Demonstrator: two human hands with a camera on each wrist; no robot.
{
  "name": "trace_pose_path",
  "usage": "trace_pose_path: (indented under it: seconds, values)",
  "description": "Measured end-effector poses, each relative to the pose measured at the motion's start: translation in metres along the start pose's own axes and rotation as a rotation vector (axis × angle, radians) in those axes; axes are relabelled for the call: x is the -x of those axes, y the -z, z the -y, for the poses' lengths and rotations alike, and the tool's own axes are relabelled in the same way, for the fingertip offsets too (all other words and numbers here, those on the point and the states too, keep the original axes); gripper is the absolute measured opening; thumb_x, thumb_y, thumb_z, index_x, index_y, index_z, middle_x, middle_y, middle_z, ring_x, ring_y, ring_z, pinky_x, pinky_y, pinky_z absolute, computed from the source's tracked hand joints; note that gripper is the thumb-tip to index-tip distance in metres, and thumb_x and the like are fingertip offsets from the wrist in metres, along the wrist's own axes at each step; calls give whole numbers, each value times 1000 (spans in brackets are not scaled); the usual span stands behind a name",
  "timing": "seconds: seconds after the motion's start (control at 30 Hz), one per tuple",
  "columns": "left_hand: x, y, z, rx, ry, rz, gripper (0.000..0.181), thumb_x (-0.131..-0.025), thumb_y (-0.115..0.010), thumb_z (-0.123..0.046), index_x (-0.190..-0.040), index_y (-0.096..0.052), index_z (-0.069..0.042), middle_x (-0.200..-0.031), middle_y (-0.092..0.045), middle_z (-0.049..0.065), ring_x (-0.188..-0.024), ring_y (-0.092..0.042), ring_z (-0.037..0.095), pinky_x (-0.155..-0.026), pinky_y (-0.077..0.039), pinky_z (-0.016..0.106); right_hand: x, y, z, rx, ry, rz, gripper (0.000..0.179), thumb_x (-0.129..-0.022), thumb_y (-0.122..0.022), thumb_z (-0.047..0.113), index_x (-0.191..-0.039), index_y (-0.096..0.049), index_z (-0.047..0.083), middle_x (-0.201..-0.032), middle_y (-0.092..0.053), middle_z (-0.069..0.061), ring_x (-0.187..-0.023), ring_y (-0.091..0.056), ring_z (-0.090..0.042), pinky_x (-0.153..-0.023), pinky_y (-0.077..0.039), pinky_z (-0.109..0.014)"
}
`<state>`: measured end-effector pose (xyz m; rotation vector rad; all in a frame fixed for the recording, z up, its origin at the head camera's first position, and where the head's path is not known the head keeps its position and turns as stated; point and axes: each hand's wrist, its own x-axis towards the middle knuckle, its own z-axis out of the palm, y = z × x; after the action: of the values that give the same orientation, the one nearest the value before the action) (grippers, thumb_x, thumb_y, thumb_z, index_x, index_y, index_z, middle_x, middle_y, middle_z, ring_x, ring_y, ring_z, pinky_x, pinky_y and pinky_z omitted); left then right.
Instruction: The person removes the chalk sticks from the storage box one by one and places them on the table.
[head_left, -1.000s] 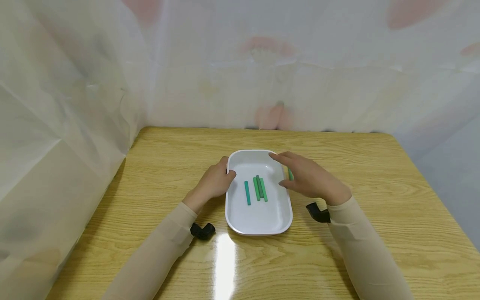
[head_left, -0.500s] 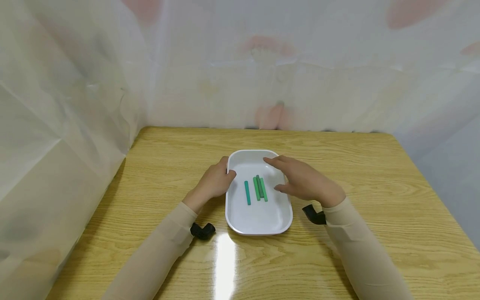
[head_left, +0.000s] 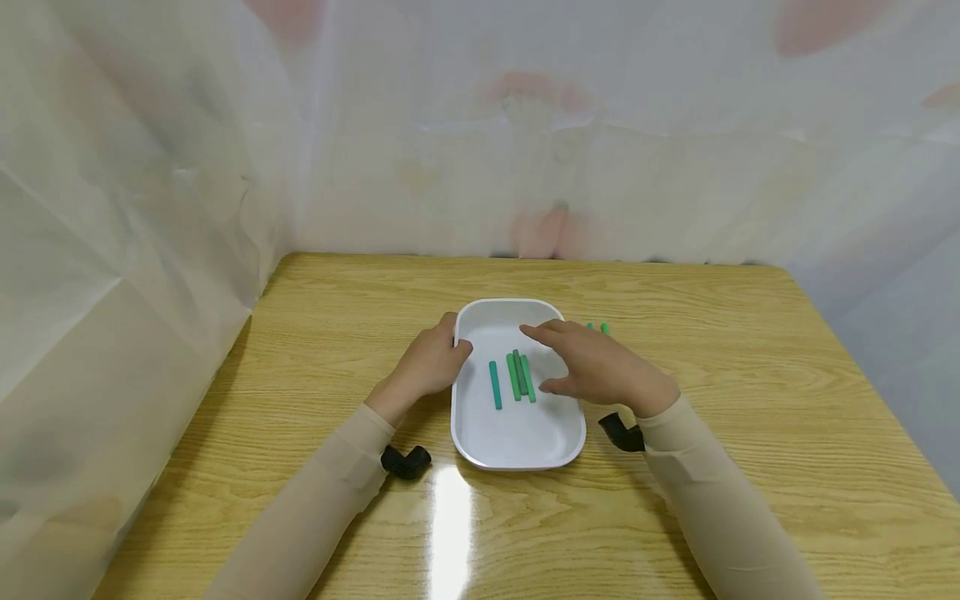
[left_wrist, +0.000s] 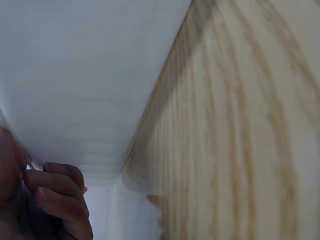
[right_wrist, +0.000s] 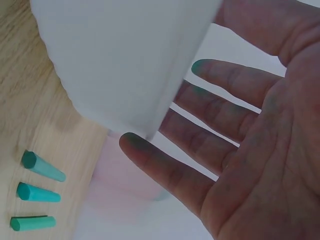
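Pale backdrop [head_left: 570,150] w/ blurred pinkish patches [head_left: 546,235] hangs behind a wood-grain table [head_left: 337,300], where a person in beige sleeves [head_left: 300,508] works at a white tray [head_left: 517,446] near mid-table. L hand [head_left: 423,362] holds the tray's left side, thumb over the rim, fingers curled outside; neither has visibly budged vs. 1 sec. ago. R hand [head_left: 607,362] is the mover: it has slid farther in over the tray's right rim and a bit nearer the person, fingers extended, thumb well apart from the forefinger, nothing visible held btwn. them. Inside lie four sticks, same no. and spots as a sec. ago: three green sticks [head_left: 521,375] bunched together, plus one teal stick [head_left: 495,385] apart to their left. Outside the tray, R wrist cam. shows three loose sticks [right_wrist: 39,192] on the table; in the head view, two stick ends [head_left: 604,328] now peek past R hand. Upshot, by the look of it: reach has shifted toward the bunch, but w/ the tray's count unchanged, the work seems no further along. Green smudges [right_wrist: 131,140] mark R fingertips.
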<state>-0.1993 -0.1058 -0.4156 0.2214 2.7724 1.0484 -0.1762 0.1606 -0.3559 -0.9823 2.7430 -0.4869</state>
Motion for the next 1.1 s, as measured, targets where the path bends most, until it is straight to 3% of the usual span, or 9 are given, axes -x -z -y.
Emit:
trace_pose_path:
  seconds: [1.1]
  values:
    - [1, 0, 0, 8, -15, 2, 52, -105, -47, -25, -151, -40, -2, -130, -66, 20, -95, -72, 24, -75, -59, 36, -11, -20, 1, 28, 12, 73, 82, -87, -85, 24, -156, -45, 8, -149, -56, -14, -135, -55, -33, -109, -48, -49]
